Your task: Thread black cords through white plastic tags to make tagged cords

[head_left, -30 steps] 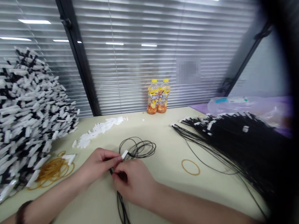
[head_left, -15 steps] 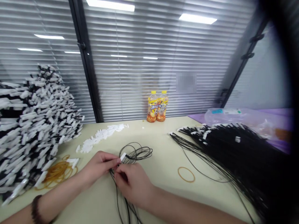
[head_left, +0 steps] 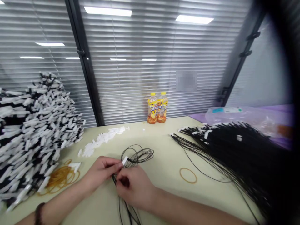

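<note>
My left hand [head_left: 101, 175] pinches a black cord near a small white plastic tab [head_left: 125, 160], which sticks out just past the fingertips. My right hand [head_left: 133, 190] is closed around several black cords [head_left: 124, 206], which hang toward the table's front edge. Its fingers sit just below and to the right of my left hand. A loose coil of thin black cord [head_left: 138, 154] lies on the table beyond both hands. The exact grip inside my right fingers is hidden.
A tall heap of black cords with white tabs [head_left: 35, 131] stands at left, beside loose white tabs [head_left: 100, 140] and orange rubber bands [head_left: 62, 178]. A black cord mass [head_left: 229, 147], rubber band [head_left: 188, 175], two bottles [head_left: 157, 107] and a plastic bag [head_left: 246, 117] lie beyond.
The whole scene has shifted slightly lower and levelled in the view as my head moved. Both hands stay together at the white tab and cords, with only small finger shifts.
</note>
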Available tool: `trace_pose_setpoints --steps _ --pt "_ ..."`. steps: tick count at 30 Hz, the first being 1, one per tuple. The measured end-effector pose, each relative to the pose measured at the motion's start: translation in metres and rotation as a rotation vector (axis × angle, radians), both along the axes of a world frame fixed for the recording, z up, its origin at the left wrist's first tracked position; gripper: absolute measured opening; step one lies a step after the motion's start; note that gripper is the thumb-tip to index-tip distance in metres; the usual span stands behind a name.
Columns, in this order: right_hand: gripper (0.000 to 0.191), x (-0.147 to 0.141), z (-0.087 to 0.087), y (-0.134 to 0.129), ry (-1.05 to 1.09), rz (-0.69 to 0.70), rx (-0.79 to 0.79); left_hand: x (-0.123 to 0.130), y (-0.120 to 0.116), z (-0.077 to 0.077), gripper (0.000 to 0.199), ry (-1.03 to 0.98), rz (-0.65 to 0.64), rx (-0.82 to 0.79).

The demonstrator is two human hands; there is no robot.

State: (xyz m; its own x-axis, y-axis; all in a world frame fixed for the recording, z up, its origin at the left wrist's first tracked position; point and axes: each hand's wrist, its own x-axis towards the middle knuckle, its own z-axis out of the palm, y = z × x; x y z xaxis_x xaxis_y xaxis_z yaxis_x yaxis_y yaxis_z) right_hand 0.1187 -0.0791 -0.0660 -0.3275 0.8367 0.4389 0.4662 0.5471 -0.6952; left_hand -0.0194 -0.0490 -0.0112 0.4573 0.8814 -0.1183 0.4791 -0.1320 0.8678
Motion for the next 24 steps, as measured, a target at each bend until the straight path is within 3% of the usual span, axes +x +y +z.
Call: trace_pose_setpoints --steps 13,24 --pt "0.005 0.008 0.018 -0.004 -0.101 0.08 -0.098 0.002 0.001 0.004 0.03 0.051 -0.062 -0.015" --pt "0.008 0.01 0.01 0.003 0.019 0.135 -0.165 -0.003 0.006 0.0 0.03 0.048 -0.026 -0.033"
